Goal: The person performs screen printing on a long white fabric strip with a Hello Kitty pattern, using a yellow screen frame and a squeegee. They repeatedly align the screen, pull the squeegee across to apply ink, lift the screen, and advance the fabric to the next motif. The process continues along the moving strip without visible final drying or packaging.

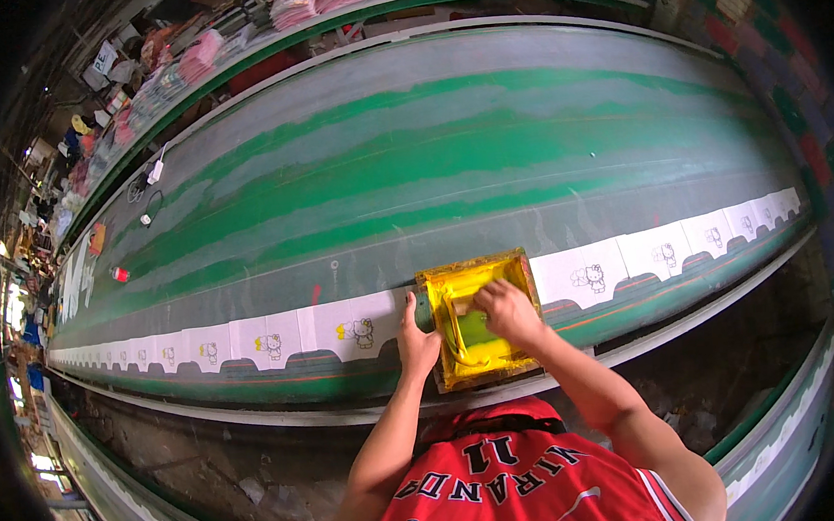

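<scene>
A screen-printing frame (520,263), smeared with yellow ink, lies over the row of white cloth pieces at the table's near edge. My left hand (418,343) grips its left side, with the thumb towards the rim. Inside the frame, my right hand (510,314) is closed round a squeegee (464,306), mostly hidden by the fingers. Wet yellow ink (480,356) coats the mesh below it. Left of the frame, a cloth piece (330,315) carries a cartoon cat outline with yellow shapes. To the right, another piece (561,269) bears the outline without yellow.
The long green-and-grey printing table (411,156) stretches far to both sides. A red-capped container (120,274) and a white plug with a cable (156,169) lie towards its left end. Stacks of pink cloth (293,2) rest on a shelf beyond it.
</scene>
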`<state>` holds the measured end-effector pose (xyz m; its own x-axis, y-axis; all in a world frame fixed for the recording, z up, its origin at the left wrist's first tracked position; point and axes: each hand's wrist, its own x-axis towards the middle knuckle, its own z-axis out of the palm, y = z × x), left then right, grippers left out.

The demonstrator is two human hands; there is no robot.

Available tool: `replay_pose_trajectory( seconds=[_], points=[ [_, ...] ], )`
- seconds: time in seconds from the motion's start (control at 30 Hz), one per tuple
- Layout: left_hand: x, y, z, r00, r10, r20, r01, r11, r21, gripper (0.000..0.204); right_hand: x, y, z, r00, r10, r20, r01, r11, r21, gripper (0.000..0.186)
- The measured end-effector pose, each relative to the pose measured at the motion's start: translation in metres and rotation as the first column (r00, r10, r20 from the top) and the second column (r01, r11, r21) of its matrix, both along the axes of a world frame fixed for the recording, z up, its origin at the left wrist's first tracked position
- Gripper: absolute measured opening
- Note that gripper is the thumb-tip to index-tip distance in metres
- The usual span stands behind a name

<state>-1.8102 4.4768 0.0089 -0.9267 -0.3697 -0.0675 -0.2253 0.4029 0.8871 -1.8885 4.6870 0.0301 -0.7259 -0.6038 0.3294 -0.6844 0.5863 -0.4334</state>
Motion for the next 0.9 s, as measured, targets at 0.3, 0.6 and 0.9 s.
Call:
replay_pose_trajectory(
  seconds=[0.3,0.6,0.9],
  points=[
    [0.004,-0.01,-0.019,0.999,-0.032,-0.026,0.03,0.999,-0.045,0.098,0.024,0.003,0.009,0.999,0.014,0.041,-0.019,0.991,0.136,0.025],
    [0.009,0.0,-0.011,0.993,-0.008,-0.118,0.017,0.996,0.082,0.099,0.102,0.04,0.018,0.999,0.031,0.014,-0.031,0.999,-0.005,0.034],
    [-0.028,0.106,0.001,0.981,-0.007,-0.195,0.038,0.987,0.158,0.096,0.062,0.143,0.038,0.999,-0.01,-0.05,0.009,1.0,-0.016,0.029]
  ],
)
